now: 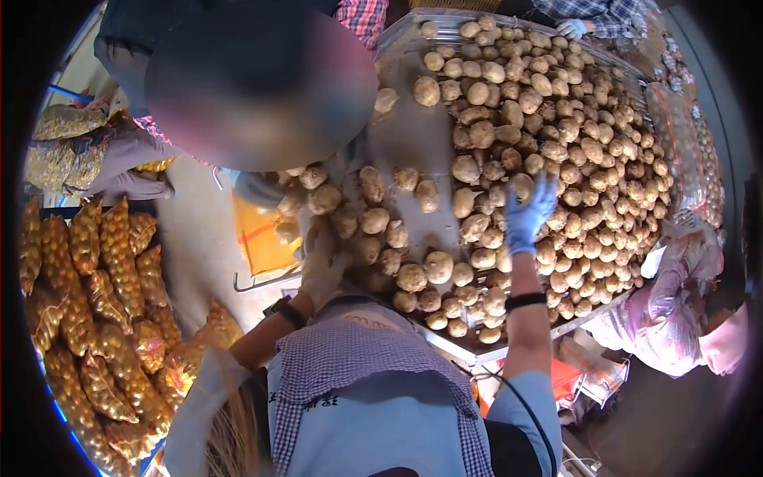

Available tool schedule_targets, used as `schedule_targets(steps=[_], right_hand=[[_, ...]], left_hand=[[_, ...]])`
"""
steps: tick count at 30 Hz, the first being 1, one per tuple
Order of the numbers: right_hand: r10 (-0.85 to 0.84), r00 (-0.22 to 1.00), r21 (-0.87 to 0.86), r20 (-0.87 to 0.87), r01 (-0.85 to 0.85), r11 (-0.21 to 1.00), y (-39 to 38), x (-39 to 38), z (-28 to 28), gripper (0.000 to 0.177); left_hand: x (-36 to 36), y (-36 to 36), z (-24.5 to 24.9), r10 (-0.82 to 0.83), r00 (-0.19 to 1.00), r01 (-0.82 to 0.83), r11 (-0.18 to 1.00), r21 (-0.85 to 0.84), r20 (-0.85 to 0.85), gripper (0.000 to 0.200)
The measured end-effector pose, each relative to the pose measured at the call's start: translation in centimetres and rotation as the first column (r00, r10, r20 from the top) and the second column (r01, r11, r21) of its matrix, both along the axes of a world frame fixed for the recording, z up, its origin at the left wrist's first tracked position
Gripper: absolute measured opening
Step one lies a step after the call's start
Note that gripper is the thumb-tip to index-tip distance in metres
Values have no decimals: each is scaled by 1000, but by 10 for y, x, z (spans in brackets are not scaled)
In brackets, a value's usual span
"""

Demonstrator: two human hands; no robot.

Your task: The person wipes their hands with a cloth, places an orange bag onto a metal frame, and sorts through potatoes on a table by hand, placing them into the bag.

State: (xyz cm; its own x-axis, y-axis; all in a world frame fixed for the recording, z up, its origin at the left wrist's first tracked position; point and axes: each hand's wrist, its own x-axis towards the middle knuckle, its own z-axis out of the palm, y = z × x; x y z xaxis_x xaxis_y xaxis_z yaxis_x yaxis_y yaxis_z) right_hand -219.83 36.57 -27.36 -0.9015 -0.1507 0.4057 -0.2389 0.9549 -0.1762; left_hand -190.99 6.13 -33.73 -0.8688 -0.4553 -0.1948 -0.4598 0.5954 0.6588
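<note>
A metal sorting table (429, 151) bears a great many brown potatoes (592, 151), heaped thickest on its right side. My right hand (531, 211), in a blue glove, reaches over the pile with its fingers around a potato (520, 188). On the other side my left hand (320, 258), in a pale glove, is near the table's left end beside several loose potatoes (323, 199). Its fingers are blurred, and whether it holds anything is hidden. Between the two hands, smaller groups of potatoes lie spread on the metal.
A co-worker's dark hat (262, 79) blocks the upper left, with a gloved hand (258, 189) below it. An orange crate (261, 234) stands under the table's left end. Filled net sacks (103, 318) lie at lower left. Other people work at the top right and right edge.
</note>
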Motion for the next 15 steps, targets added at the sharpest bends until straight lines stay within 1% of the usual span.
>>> schedule_targets(steps=[1,3,4,5,6,7,8,9,10,11,12,13,14,15], right_hand=[[-154,987,91,36,150,985,18,-25,0,82],[-306,915,190,263,262,946,25,-52,-2,81],[-319,882,342,345,198,918,18,-57,-4,81],[-344,840,478,420,117,871,-10,-49,10,81],[-307,852,455,424,93,886,-35,-30,26,84],[-102,966,423,237,-8,906,-30,-24,-21,89],[-77,939,479,335,-99,872,-54,-7,-15,92],[145,987,92,73,-152,984,-57,4,-65,84],[71,951,346,302,-178,921,-83,26,-26,81],[243,937,233,253,-303,924,-90,43,-59,78],[298,825,91,481,-385,919,-101,69,-27,81],[404,749,-58,525,-442,895,-108,96,-34,82],[508,665,-206,548,-482,852,-106,118,-41,82],[504,667,-208,549,-476,855,-96,134,-42,82]], left_hand=[[1,6,1,3,1000,-3,1000,-25,1,64],[2,21,-5,-12,1000,13,1000,-25,11,66],[1,28,-4,-13,999,18,996,-89,48,67],[-1,32,-2,-14,996,27,988,-153,83,68],[-5,35,-1,-19,996,33,987,-160,84,68],[-10,38,1,5,996,9,987,-161,86,69],[-16,41,2,28,996,-14,987,-161,85,70],[-22,43,0,20,997,-6,987,-162,81,70],[-29,43,-4,16,999,-6,985,-175,52,71],[-35,43,-6,11,1000,-6,982,-188,26,71],[-41,45,-1,-7,1000,12,984,-178,28,71],[-44,44,-3,-16,999,23,983,-181,39,71],[-47,46,-7,-26,1000,27,980,-197,9,71],[-52,46,-11,-34,999,27,976,-215,-27,70]])
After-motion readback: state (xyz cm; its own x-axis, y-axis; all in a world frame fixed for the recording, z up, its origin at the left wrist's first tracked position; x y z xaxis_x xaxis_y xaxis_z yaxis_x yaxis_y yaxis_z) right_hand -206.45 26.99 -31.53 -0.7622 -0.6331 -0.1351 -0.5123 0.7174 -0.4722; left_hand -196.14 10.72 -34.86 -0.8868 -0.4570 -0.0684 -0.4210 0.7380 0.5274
